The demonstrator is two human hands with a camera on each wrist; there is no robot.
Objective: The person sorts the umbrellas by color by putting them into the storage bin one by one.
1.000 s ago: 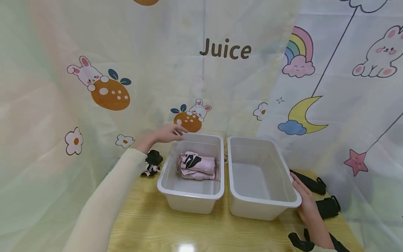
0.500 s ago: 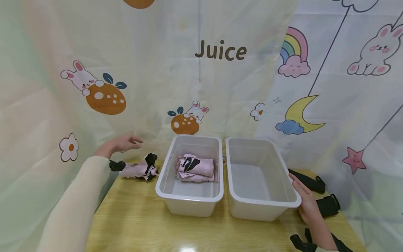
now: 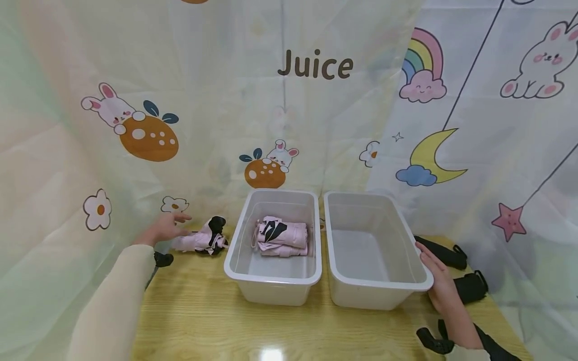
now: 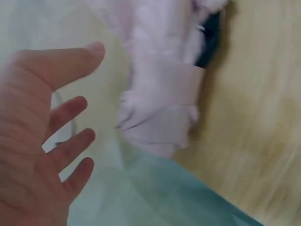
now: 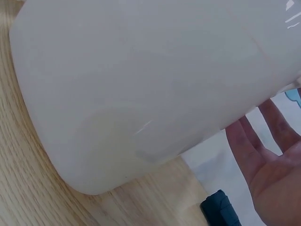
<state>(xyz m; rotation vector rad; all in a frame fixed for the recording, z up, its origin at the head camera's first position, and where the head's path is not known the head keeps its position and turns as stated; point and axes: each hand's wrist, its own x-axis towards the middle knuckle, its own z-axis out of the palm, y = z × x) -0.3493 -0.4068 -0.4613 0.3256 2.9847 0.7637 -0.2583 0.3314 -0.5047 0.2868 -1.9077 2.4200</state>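
My left hand is over the table's left edge, beside a pink and black folded umbrella. In the left wrist view, the hand has its fingers spread, apart from the pink umbrella. My right hand lies against the outer right side of the right white bin. The right wrist view shows its fingers fairly straight, touching the bin wall. Inside the left white bin lies a pink bundle with a black pattern, apparently folded umbrellas.
Black folded umbrellas lie right of the right bin. A black hooked handle shows under my right forearm. Another black curved piece is by my left wrist. A printed cloth hangs behind the wooden table.
My left hand has moved from the left bin's back rim leftward, then down to the pink umbrella on the table. My right hand has stayed against the right bin.
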